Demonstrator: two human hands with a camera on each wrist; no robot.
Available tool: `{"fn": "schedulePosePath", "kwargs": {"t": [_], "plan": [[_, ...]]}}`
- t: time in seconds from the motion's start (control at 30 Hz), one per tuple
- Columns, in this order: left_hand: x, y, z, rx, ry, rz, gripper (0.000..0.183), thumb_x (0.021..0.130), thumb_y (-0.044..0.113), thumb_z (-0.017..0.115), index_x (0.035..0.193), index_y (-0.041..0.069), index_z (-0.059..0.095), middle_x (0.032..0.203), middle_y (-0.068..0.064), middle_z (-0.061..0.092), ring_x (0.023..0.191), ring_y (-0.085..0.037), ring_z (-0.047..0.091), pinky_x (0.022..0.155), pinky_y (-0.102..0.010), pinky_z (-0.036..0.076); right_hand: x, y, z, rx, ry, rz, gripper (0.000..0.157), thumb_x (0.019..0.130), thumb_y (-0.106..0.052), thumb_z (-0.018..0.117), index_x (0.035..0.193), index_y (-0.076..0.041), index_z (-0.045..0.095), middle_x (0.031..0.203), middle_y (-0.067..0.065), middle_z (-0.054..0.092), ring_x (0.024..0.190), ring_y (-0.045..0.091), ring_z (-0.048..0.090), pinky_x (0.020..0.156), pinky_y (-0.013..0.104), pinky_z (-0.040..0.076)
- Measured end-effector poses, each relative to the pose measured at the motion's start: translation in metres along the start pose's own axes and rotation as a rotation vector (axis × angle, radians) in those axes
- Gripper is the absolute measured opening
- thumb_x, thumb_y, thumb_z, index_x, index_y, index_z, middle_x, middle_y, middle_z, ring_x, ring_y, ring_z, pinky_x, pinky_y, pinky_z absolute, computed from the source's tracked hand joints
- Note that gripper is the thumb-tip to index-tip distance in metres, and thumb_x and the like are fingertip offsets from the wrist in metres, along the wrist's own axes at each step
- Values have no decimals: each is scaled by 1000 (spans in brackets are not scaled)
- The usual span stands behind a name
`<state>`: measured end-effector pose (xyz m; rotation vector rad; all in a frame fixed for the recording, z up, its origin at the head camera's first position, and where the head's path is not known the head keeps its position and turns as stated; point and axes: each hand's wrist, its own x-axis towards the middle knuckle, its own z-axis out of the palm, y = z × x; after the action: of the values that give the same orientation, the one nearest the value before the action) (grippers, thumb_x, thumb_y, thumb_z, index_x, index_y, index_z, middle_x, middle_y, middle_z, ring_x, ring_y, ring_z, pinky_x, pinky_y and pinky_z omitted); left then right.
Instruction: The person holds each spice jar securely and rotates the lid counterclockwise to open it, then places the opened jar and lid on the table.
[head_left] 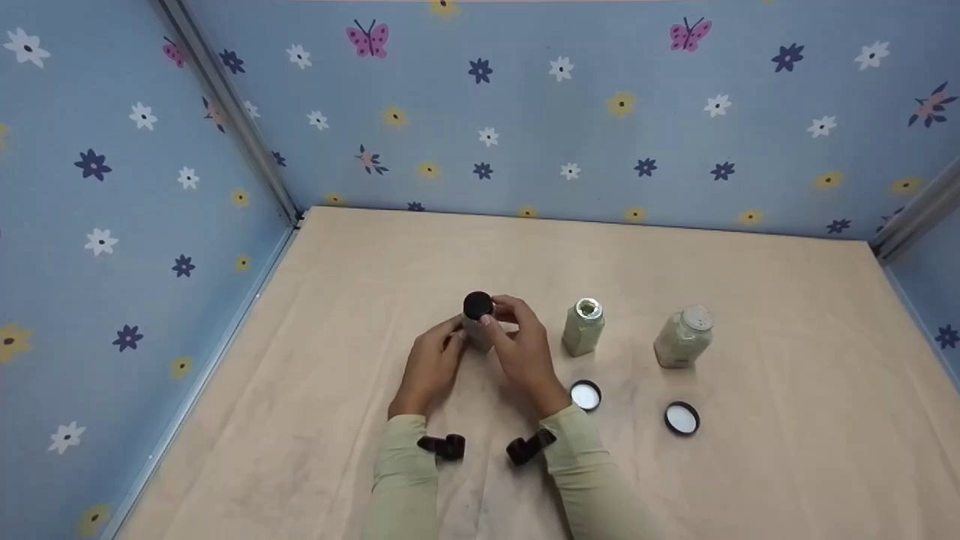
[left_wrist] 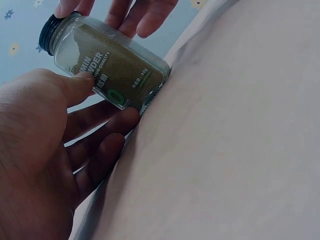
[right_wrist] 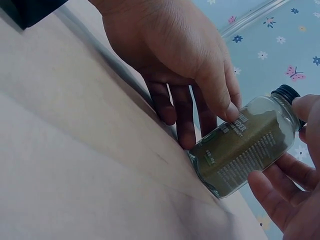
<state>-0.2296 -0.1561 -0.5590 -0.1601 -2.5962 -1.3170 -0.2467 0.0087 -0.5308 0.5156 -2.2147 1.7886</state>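
Note:
Both hands are at a clear glass jar of brownish cumin powder (left_wrist: 122, 65), which stands upright with its base at the tabletop. My left hand (head_left: 431, 364) grips the lower body, thumb on the printed label and fingers around the far side. At the top, my right hand (head_left: 525, 349) pinches the black screw cap (head_left: 478, 304) between thumb and fingers. The cap sits on the jar's neck. In the right wrist view, the right thumb (right_wrist: 302, 107) lies against the cap's edge, while its lower fingers extend beside the glass.
Right of the hands stands an uncapped greenish jar (head_left: 583, 334) with a shiny rim. Farther right is another jar (head_left: 681, 341) with a pale perforated top. Two black caps (head_left: 585, 394) lie white liner up, one beside the right wrist. Patterned walls (head_left: 487, 105) border the cloth-covered table (head_left: 315, 300).

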Motion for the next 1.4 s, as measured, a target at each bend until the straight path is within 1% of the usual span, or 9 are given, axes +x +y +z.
{"fn": "schedulePosePath", "kwargs": {"t": [0.1,0.23,0.37,0.47,0.67,0.83,1.07,1.23,1.4], "plan": [[0,0,0,-6,5,7,32,97,24,49,128,19,57,122,5,59,113,-7,52,94,-30,42,-1,-15,-2,15,-3,-2,29,91,-12,60,117,-1,56,104,12,61,98,24,59,69,35,52],[0,0,-1,-21,5,9,32,97,24,50,128,20,57,121,5,59,113,-7,52,94,-31,42,-3,-27,-5,10,-3,0,26,91,-6,58,116,1,55,103,14,61,99,26,59,68,32,52],[0,0,-1,-30,3,9,32,97,24,50,128,21,57,122,5,58,113,-7,52,95,-32,42,-1,-11,-2,8,15,-2,24,91,-10,59,114,-3,58,101,9,63,97,22,60,67,31,52],[0,0,-1,-33,3,7,32,97,24,50,128,21,57,122,5,58,113,-7,52,95,-32,42,1,4,-1,-3,21,-2,23,92,-19,59,114,-10,60,101,2,64,96,17,60,67,31,52],[2,-1,-1,-27,8,13,32,97,25,50,128,21,57,121,5,59,112,-7,53,94,-31,42,3,11,-1,-30,-1,-35,29,93,-31,56,120,-21,60,102,-5,61,97,11,59,68,28,52],[0,-1,0,-14,2,3,32,97,26,49,128,22,57,121,6,59,110,-6,53,92,-32,43,1,9,0,-54,-29,-41,38,91,-35,58,127,-21,57,104,-2,56,99,12,57,68,28,52],[-2,-1,1,-15,-1,-20,32,97,24,50,128,26,56,120,10,58,110,-2,51,93,-30,42,-1,8,2,-110,-50,0,51,88,-40,60,132,-14,53,106,-1,54,100,13,56,71,27,51],[-2,0,0,-29,1,-7,32,97,23,50,128,26,56,120,10,58,110,-2,52,93,-30,43,0,7,3,-129,-45,10,52,88,-42,61,132,-16,53,107,-1,54,100,13,56,72,28,50],[-2,2,0,-27,7,2,31,97,23,50,127,27,57,120,9,58,110,-4,52,93,-32,43,2,8,3,-134,-33,0,52,88,-41,61,132,-15,53,106,1,55,98,16,56,73,34,51]]}}
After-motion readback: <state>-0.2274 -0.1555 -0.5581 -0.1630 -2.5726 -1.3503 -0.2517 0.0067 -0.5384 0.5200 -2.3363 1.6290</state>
